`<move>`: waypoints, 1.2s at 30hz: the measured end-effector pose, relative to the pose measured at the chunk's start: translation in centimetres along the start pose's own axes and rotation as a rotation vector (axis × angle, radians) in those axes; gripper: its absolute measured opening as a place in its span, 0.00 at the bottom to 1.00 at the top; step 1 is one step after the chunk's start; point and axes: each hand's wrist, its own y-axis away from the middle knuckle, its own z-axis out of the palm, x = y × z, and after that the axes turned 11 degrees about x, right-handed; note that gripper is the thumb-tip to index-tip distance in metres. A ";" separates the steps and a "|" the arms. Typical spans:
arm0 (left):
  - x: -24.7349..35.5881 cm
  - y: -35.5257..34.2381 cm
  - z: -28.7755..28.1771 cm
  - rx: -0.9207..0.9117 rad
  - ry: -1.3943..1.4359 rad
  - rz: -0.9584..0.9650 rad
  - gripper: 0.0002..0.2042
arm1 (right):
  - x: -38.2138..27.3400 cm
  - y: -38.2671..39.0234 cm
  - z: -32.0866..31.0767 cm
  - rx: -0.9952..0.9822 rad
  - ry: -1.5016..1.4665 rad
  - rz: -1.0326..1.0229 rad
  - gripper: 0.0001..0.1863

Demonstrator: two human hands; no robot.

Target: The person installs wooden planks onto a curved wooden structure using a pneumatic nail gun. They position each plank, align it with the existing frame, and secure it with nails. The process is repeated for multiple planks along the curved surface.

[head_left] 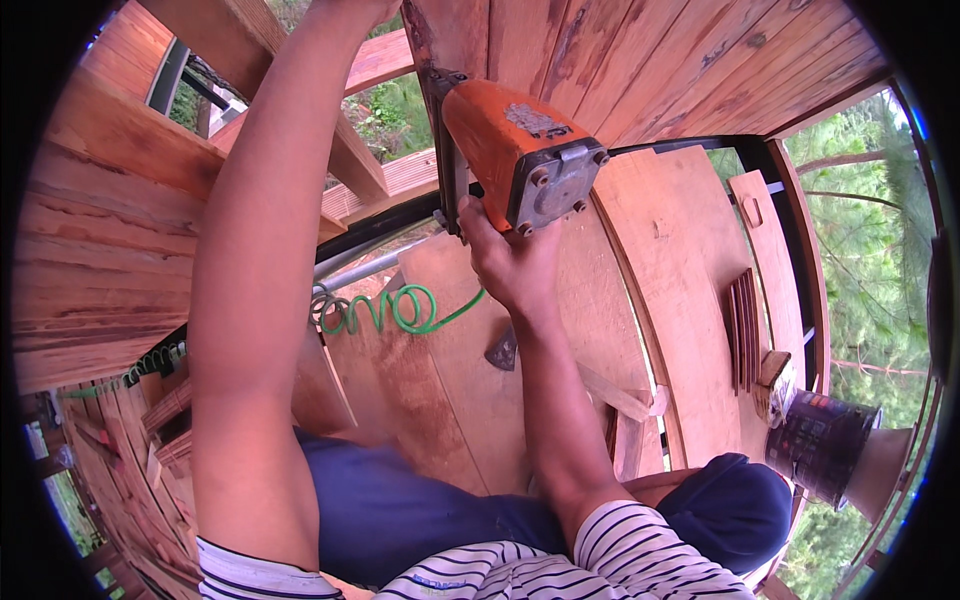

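Observation:
In my right hand (510,255) is an orange nail gun (515,125), its handle wrapped by my fingers just below the body. The tool is held up against or close to the lower edge of a reddish plank panel (640,60); I cannot tell whether its nose touches. My left arm stretches up past the tool's left side. Only the base of my left hand (355,8) shows at the upper edge, next to the wooden frame, and its fingers are out of view. A green coiled hose (412,308) runs below toward my right hand.
Under me are wide wooden boards (400,390) with gaps between them. A dark wedge-shaped piece (502,350) lies there. At right are stacked brown strips (742,330) and a dark bucket (822,445). Wooden beams (355,160) cross at upper left; trees stand beyond.

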 end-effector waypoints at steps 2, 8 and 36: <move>-0.4 -0.1 -0.1 0.004 -0.015 -0.003 0.19 | 0.1 0.1 0.0 -0.029 0.025 -0.055 0.12; -0.9 -0.1 -0.2 0.019 -0.005 -0.030 0.19 | -0.7 0.1 0.6 -0.029 0.093 -0.182 0.10; -0.6 0.1 -0.4 0.061 -0.028 -0.036 0.21 | 0.0 0.0 -0.8 0.064 0.132 -0.112 0.10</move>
